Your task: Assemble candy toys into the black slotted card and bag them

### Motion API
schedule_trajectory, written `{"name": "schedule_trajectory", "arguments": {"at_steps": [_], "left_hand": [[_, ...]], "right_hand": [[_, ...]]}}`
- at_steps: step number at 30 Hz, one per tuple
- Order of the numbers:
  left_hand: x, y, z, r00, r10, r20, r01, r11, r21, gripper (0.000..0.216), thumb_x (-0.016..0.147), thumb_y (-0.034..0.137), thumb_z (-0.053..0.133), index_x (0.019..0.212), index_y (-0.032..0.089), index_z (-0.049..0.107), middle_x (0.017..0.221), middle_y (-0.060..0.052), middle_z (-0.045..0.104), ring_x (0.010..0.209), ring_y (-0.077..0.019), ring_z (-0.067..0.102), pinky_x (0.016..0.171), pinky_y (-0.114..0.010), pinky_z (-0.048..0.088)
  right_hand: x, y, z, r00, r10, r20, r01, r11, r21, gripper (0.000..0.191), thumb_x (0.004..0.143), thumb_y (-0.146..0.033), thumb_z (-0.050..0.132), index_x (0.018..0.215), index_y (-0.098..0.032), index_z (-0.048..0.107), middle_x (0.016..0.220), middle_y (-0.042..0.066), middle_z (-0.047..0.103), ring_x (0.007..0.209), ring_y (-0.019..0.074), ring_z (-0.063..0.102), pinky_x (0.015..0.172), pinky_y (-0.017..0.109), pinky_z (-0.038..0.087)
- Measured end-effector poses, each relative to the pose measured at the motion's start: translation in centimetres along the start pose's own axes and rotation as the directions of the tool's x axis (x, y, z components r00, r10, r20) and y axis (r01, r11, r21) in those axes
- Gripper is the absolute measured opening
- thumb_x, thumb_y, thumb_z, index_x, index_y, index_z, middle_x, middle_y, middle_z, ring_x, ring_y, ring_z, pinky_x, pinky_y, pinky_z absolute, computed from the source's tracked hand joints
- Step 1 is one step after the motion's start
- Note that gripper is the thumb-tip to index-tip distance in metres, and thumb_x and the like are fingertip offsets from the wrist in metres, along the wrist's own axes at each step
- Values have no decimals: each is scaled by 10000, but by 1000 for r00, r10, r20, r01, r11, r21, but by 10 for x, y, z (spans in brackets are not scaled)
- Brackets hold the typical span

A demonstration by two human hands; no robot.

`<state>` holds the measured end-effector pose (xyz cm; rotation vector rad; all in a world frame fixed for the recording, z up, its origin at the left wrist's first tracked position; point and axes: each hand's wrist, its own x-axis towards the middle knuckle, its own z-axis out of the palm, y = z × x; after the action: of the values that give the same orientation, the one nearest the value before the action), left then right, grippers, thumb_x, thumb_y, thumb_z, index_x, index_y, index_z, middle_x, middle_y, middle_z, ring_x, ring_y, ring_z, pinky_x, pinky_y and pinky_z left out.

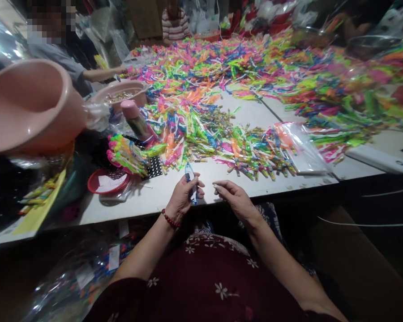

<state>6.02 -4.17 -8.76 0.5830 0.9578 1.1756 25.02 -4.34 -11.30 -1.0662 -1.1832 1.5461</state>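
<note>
My left hand (184,192) is closed around a slim blue-and-white plastic piece (190,175), held upright between thumb and fingers; a red bead bracelet is on that wrist. To its right, my right hand (234,197) is apart from it, with thumb and fingertips pinched together. Whether a small pale thing sits in that pinch I cannot make out. Just beyond both hands, a row of bright bundled plastic pieces (251,154) with short patterned ends lies along the white table (218,179).
A large heap of colourful pieces (201,67) covers the table's far side. At left are a pink tub (27,107), a pink-capped bottle (137,118) and a red dish (102,181). Clear bags (304,150) and a white power strip (376,158) lie right. Other people sit around.
</note>
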Motion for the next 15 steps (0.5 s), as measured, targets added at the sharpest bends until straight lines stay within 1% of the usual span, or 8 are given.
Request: {"name": "schedule_trajectory", "arguments": {"at_steps": [2,3,6,8,10,12,13,15], "left_hand": [[-4,-1,-3,999,-22,38,20,998,64,535,760,538,760,1078,158,559,660,22,643,444,-108,581,426,-207,474],[-5,-1,-5,998,-37,56,32,996,88,531,776,566,736,1065,156,563,647,23,637,434,-109,578,412,-202,468],[-9,-1,-10,989,-79,122,63,989,134,452,797,510,742,980,126,591,721,-12,672,505,-105,633,483,-197,530],[-11,-2,-12,974,-117,194,84,981,172,413,810,450,748,975,102,601,775,-43,697,534,-104,657,515,-187,548],[-13,-3,-15,946,-167,278,108,970,216,443,819,409,748,1092,107,573,798,-57,715,501,-121,661,468,-192,537],[-14,-4,-16,907,-217,362,136,962,235,540,826,377,743,1244,146,492,842,-65,733,457,-142,655,405,-203,513],[-15,-4,-17,887,-234,398,148,961,234,578,833,365,736,1294,168,450,872,-68,738,447,-147,654,388,-205,506],[-16,-3,-17,851,-260,457,167,958,234,593,853,349,717,1335,189,412,907,-71,738,439,-143,652,375,-197,498]], "right_hand": [[-1,0,1,1000,2,21,-2,1000,14,328,825,-462,753,1053,-227,735,832,7,656,727,133,522,690,261,428],[-2,0,1,1000,0,28,-1,1000,21,320,829,-456,754,1054,-229,738,834,8,659,725,132,520,688,262,423],[-4,-3,1,999,-4,39,2,999,54,300,831,-443,760,1052,-241,748,821,2,656,710,128,514,688,268,412],[-6,-6,1,999,-6,40,3,998,67,287,828,-436,765,1049,-251,758,828,0,659,717,128,523,703,274,413],[-7,-10,1,999,-16,41,13,998,58,276,826,-431,767,1042,-259,768,850,3,673,747,136,545,724,279,419],[-7,-14,-1,998,-36,49,34,998,43,268,818,-427,773,1031,-264,774,872,7,689,794,148,570,752,283,429],[-7,-15,-3,997,-45,57,42,998,37,263,813,-423,779,1024,-266,774,882,6,695,812,152,580,762,284,433],[-7,-17,-6,996,-52,72,50,998,28,247,803,-411,791,1001,-266,769,901,2,704,831,153,592,783,285,441]]}}
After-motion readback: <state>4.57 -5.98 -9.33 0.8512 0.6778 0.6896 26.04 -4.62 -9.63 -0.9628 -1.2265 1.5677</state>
